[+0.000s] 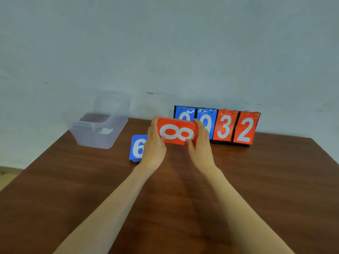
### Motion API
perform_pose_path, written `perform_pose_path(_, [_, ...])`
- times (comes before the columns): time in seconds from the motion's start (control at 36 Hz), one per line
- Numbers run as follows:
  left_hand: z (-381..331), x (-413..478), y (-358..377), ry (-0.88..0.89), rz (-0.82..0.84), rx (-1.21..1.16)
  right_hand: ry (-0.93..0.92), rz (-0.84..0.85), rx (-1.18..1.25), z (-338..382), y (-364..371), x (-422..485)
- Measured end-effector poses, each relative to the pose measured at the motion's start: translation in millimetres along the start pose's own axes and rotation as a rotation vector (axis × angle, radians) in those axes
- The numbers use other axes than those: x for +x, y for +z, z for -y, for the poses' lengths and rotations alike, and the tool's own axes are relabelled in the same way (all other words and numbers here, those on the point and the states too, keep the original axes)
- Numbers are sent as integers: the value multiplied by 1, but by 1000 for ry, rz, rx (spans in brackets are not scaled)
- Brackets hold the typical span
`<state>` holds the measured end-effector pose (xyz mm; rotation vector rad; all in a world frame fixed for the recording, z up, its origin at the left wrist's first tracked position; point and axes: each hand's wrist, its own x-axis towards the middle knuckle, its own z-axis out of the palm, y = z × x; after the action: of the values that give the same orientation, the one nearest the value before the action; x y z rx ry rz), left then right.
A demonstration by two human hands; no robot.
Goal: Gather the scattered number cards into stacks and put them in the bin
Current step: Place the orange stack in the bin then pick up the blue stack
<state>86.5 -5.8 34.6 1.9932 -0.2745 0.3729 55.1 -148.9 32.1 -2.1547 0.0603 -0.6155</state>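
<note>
Left hand (pixel 153 143) and right hand (pixel 199 143) gripped a red card stack (pixel 177 132), top card 8 turned sideways, above the wooden table (pixel 183 189). Blue 6 stack (pixel 137 148) lay beside the left hand. Clear bin (pixel 97 130) stood far left; scoreboard (pixel 233 127) behind showed 3, 2.

One left hand (pixel 153 143) and one right hand (pixel 200 145) are counted. One red card stack marked 8 (pixel 176 132) and one blue card stack marked 6 (pixel 136 147) are seen. One clear plastic bin (pixel 95 132) is set at ten o'clock, and one black flip scoreboard (pixel 224 126) with four number panels at one o'clock.
</note>
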Motion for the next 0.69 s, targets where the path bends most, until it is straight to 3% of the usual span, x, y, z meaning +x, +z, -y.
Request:
perform_pose_path(0.19, [-14, 111, -61, 19, 2, 7, -20, 101, -34, 79, 23, 107])
perform_pose_path(0.33, [-8, 184, -124, -117, 61, 83, 17, 219, -59, 134, 65, 163])
perform_pose_path(0.69, [84, 273, -211, -331, 268, 139, 127, 615, -379, 186, 200, 238])
